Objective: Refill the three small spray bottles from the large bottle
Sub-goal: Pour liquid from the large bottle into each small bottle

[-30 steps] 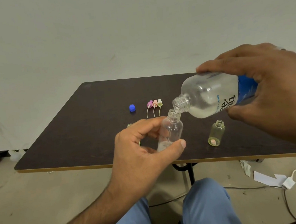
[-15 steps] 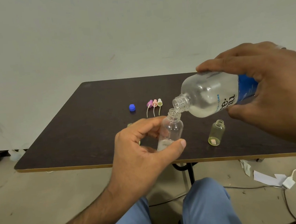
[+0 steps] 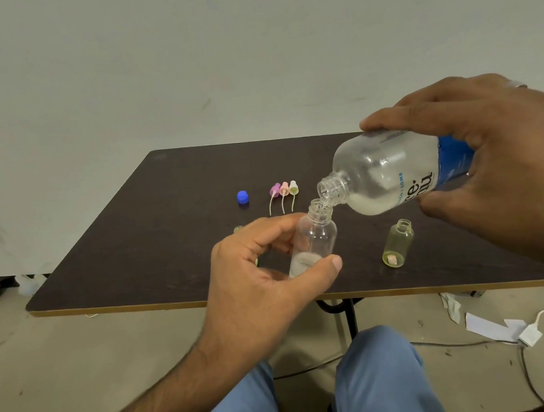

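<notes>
A large bottle (image 3: 390, 174) with a blue label is tipped nearly on its side above the table's front edge, its open neck meeting the mouth of a small clear spray bottle (image 3: 314, 241) held just below it. A little pale liquid lies in the bottom of the small bottle, and more pools along the lower side of the large one. The left hand (image 3: 258, 283) grips the small bottle between curled fingers and thumb, holding it upright; the right hand (image 3: 505, 156) wraps around the large bottle's labelled end, thumb beneath and fingers across the top. On the table (image 3: 155, 250), near the front edge and to the right, a yellowish small bottle (image 3: 398, 243) stands uncapped. The rim of a third small bottle (image 3: 238, 229) peeks out behind the left hand. Toward the middle of the table lie three spray tops (image 3: 284, 189), purple, pink and yellow-green, side by side, with a blue cap (image 3: 242, 197) just to their left.
</notes>
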